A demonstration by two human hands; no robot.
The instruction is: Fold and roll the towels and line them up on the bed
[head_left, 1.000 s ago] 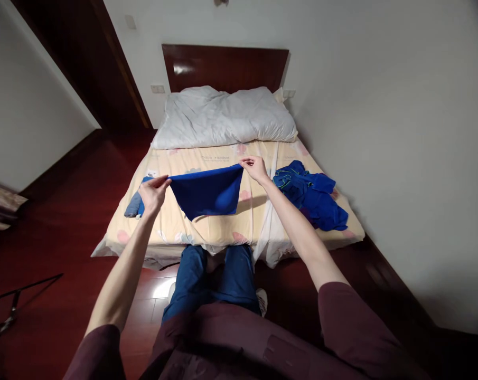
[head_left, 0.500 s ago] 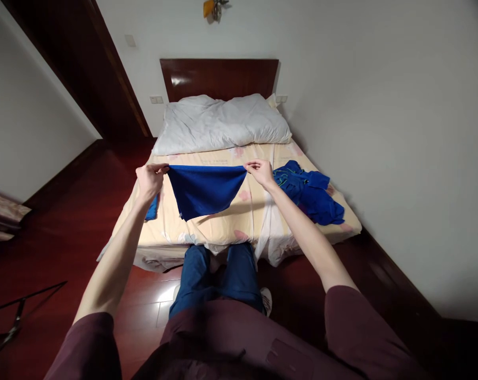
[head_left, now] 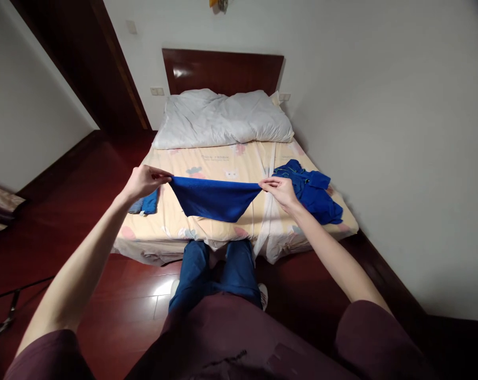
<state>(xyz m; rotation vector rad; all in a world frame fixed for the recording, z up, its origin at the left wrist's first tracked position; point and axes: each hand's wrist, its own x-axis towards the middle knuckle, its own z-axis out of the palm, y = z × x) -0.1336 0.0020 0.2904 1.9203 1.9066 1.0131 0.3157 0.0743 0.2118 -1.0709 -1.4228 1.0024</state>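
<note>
A blue cloth [head_left: 215, 200] is stretched between my two hands above the bed, its lower edge hanging down or resting near the sheet; I cannot tell whether it touches. My left hand [head_left: 144, 182] pinches its upper left corner between thumb and fingers. The upper right corner is pinched in my right hand [head_left: 280, 191]. Just below my left hand, a small folded blue piece of fabric [head_left: 148, 203] lies on the bed, partly covered by the hand. Beyond my right hand and forearm is a crumpled heap of blue clothing [head_left: 312, 192] with thin green trim.
The bed [head_left: 215, 158] has a pale yellow patterned sheet. A white quilt [head_left: 223, 119] lies against the dark wooden headboard [head_left: 223, 68]. Walls stand behind and to the right. A black metal frame [head_left: 12, 306] is on the floor at lower left.
Both hands have come lower, nearer to me and farther apart, pulling the cloth's top edge wider. The folded fabric at the left shows more now.
</note>
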